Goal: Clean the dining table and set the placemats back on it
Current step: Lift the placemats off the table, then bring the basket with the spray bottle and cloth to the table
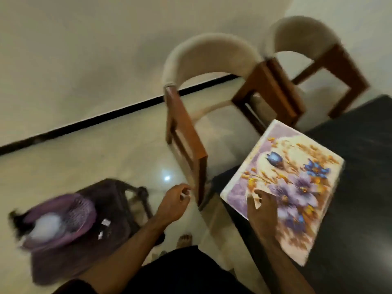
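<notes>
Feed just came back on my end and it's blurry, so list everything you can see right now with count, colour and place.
Placemat: one, lilac and cream with blue and purple flowers, lying on the near corner of the table.
Dining table: one, black, right side of view.
Chairs: two, brown wood frames with cream curved backs, beside the table; second chair farther back.
Stool: one, dark purple, on the floor at lower left.
Basket: one, purple, on the stool, with a blurred white object inside.
Floor: pale glossy tiles, black skirting along the wall.
Bare foot: one, on the floor, bottom centre.
Left hand: over the floor, fingers loosely curled; whether it holds something is unclear.
Right hand: resting on the placemat's near edge.
</notes>
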